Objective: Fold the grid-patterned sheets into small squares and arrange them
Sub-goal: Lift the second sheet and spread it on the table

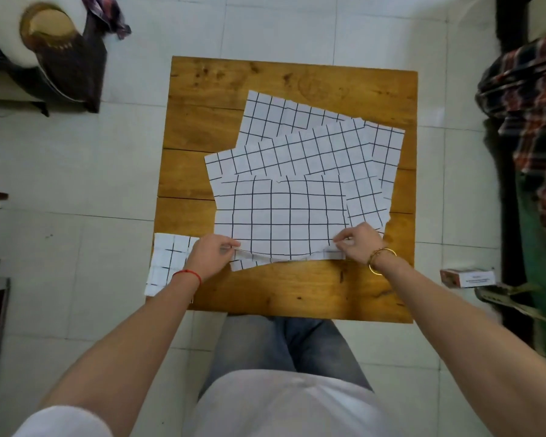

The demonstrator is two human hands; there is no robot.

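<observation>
Both forearms reach from the near edge over the wooden table (pixel 297 298), which serves as the reference throughout. At the table's near-left corner lies a smaller grid-patterned piece (pixel 166 263), partly overhanging the edge and partly covered by the left wrist. Left hand (pixel 210 255) pinches the near-left edge of the top sheet (pixel 281 216) between thumb and curled fingers. That sheet lies flat across the table's centre, its near edge lifted slightly and bowed between the two grips. Right hand (pixel 358 244) pinches the near-right edge the same way, fingers curled onto the paper. Beyond it, toward the far side of the table, further grid sheets (pixel 297 137) lie overlapped and skewed beneath the top one. Assessment: the sheet appears thin, light and limp, likely to sag, slide over the sheets beneath and tear at its ragged edges; holding both near corners, as observed, seems the sound purchase, with the fold best aligned to a printed grid line
</observation>
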